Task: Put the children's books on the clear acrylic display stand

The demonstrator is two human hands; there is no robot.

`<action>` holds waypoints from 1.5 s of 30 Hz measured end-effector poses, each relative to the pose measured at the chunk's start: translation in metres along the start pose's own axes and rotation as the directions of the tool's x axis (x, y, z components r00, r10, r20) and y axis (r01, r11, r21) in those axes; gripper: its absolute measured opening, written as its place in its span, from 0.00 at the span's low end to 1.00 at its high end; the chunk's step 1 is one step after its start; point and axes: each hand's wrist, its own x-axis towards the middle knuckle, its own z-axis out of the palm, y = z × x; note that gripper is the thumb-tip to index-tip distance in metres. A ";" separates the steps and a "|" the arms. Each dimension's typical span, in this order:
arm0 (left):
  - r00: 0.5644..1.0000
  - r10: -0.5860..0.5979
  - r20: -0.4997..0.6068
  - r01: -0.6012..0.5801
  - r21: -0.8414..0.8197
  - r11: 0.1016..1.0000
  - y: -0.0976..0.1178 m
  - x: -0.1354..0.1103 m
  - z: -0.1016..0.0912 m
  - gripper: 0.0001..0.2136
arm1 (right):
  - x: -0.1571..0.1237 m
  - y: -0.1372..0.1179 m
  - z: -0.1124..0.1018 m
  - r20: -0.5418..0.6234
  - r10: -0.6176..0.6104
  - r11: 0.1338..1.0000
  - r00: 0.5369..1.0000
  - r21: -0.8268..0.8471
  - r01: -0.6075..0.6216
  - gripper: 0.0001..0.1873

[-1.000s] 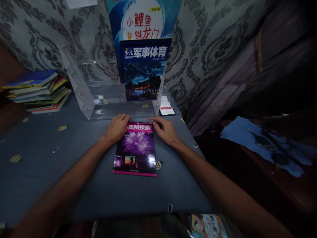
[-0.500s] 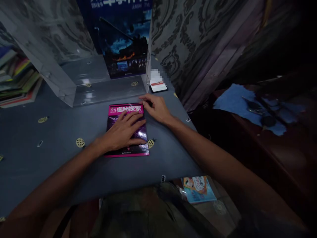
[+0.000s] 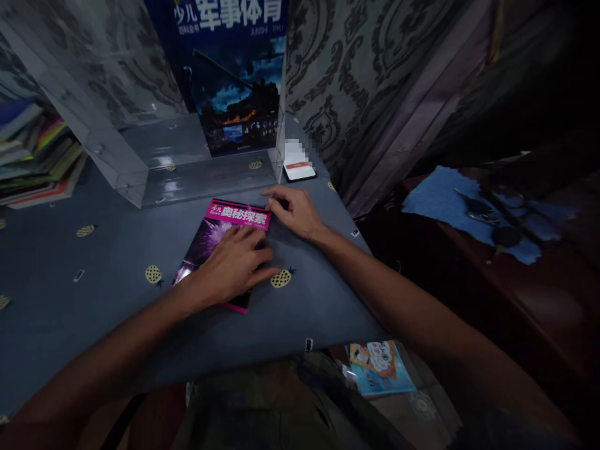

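A thin book [image 3: 210,234] with a pink and purple cover lies flat and slanted on the cloth-covered table [image 3: 112,325]. My left hand [image 3: 241,262] rests palm down over its lower right part, fingers loosely bent and thumb stretched out past the right edge. At the book's top right corner is my right hand [image 3: 295,212], its fingers curved, with a gap between index finger and thumb. The thumb side is at the corner; whether it presses on the cover, I cannot tell. Behind, a dark blue book [image 3: 239,94] with a tank picture stands in a clear plastic stand [image 3: 131,187].
A phone [image 3: 300,172] lies right of the stand. Stacked books [image 3: 42,156] are at the far left. On a dark red surface to the right, a blue cloth [image 3: 431,194] holds dark items. Below the table edge is a blue and orange booklet [image 3: 382,369].
The pink book has turned clockwise, its lower end swinging left. My left hand has shifted slightly toward me, fingers more bent. My right hand stays near the top right corner.
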 end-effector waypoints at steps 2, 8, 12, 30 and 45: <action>0.997 -0.065 0.033 0.063 0.065 0.996 0.002 0.000 -0.004 0.13 | -0.001 -0.005 0.000 0.014 0.012 0.998 1.000 0.054 -0.013 0.15; 0.944 -0.327 -0.029 0.323 0.264 0.909 0.007 0.004 -0.002 0.11 | -0.003 -0.012 0.001 0.092 0.031 0.982 0.995 0.182 -0.047 0.15; 0.926 -0.377 0.020 0.356 0.286 0.890 0.012 0.008 -0.003 0.11 | -0.003 -0.011 0.001 0.088 0.037 0.981 0.995 0.187 -0.053 0.15; 0.943 -0.328 0.048 0.291 0.354 0.889 0.012 0.006 -0.005 0.14 | -0.001 -0.013 0.000 -0.003 0.045 0.979 0.999 0.199 -0.044 0.15; 0.912 -0.408 0.046 0.375 0.312 0.873 0.013 0.011 -0.007 0.18 | -0.002 -0.021 -0.004 0.008 0.017 0.956 1.000 0.291 -0.018 0.14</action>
